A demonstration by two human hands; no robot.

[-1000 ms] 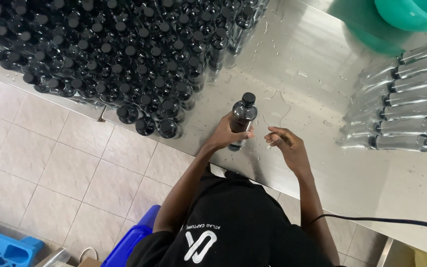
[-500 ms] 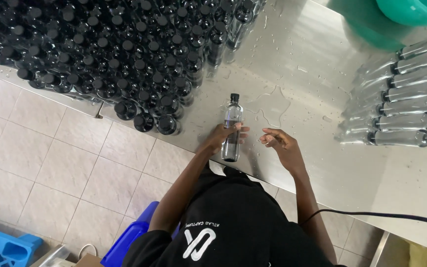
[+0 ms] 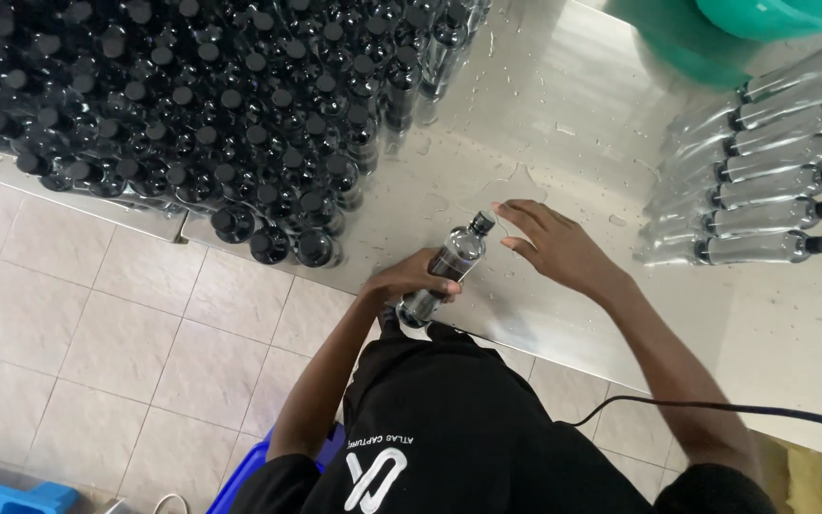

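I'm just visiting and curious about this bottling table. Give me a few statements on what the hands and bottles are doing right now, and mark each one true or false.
1. The left hand grips a clear bottle with a black cap. True.
2. The right hand holds a second bottle. False: it is open and empty, fingers spread beside the bottle's cap.
3. The bottles on the right lie on their sides in a row. True.
4. The crowd of black-capped bottles lies flat. False: they stand upright.
5. The metal table is dry. False: water drops and puddles show on it.
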